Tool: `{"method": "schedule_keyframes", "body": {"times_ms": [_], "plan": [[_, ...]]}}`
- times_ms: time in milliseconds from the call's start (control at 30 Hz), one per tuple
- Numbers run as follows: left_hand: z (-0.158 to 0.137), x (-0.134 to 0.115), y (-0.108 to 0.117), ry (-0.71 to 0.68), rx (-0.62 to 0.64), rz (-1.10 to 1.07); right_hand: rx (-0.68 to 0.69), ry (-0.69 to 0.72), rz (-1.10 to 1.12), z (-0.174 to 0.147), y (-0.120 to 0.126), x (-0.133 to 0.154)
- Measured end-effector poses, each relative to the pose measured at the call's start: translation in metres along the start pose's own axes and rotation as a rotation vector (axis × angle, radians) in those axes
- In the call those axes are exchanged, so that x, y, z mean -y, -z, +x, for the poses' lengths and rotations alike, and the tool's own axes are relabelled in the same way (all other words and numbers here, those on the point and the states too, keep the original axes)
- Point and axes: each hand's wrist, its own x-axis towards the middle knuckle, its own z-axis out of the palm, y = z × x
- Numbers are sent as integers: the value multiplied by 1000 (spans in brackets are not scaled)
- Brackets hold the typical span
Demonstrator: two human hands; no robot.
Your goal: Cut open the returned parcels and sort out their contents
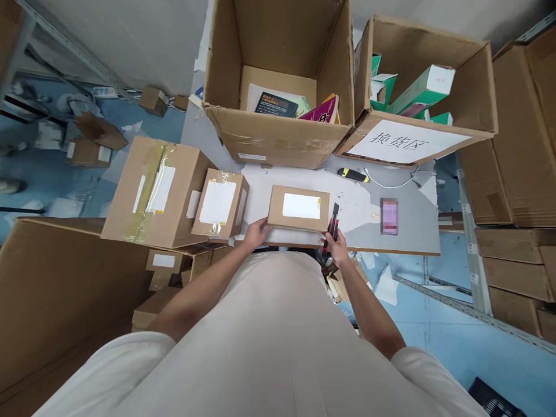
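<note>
A small brown cardboard box (276, 211) with a white label on top lies at the table's front edge, before my body. My left hand (257, 233) grips its near left corner, the thumb and fingers against the cardboard. At its right end, my right hand (336, 246) is closed around a red and black utility knife (332, 229), whose dark blade end points away from me. The fingers of that hand are close to the box's near right corner; whether they touch it I cannot tell.
Two taped boxes, a larger one (121, 191) and a smaller one (202, 226), stand left. Behind are an open carton (278, 136) with books and another (434, 124) with green boxes. A yellow and black cutter (353, 174) and a blurred pink object (389, 216) lie right.
</note>
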Motion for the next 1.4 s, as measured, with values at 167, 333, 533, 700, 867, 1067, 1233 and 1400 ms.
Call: {"method": "schedule_keyframes", "body": {"times_ms": [167, 333, 533, 700, 867, 1067, 1233, 1400], "plan": [[-1, -35, 10, -85, -117, 79, -9, 132, -55, -1, 5, 30], [11, -59, 11, -74, -197, 119, 23, 207, -145, 15, 3, 56], [30, -73, 2, -199, -257, 293, -19, 327, -451, 50, -2, 73], [29, -78, -12, -568, -167, 511, -23, 441, -919, 46, -4, 102], [24, -72, -16, -618, -58, 568, 331, 531, -1478, 34, -44, 142], [28, -64, -16, -611, -54, 545, 562, 553, -1821, 52, -95, 162], [37, -65, -17, -613, -50, 517, 551, 565, -1870, 61, -108, 165], [39, -62, -15, -599, -35, 501, 546, 567, -1919, 61, -110, 170]]}}
